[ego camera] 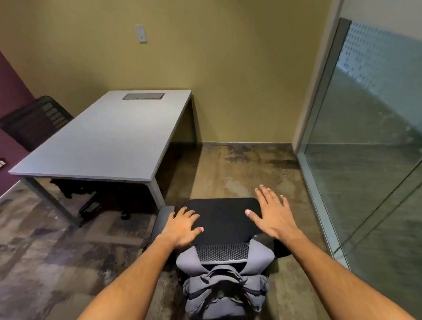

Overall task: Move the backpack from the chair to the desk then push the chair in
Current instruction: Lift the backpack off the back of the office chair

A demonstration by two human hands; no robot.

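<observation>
Grey backpack point(226, 291) hung over the back of my black chair point(223, 218), its lower part cut off, my left hand point(183, 227) and right hand point(272, 214) spread flat above the seat, touching nothing I can make out, grey counter point(105, 139) beyond left, second chair point(36, 121) half hidden behind it.

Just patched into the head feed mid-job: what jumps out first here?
Two bare arms reach forward, left hand and right hand spread open above the black chair seat. A grey backpack hangs over the chair's backrest at bottom centre. The grey desk stands at left.
</observation>
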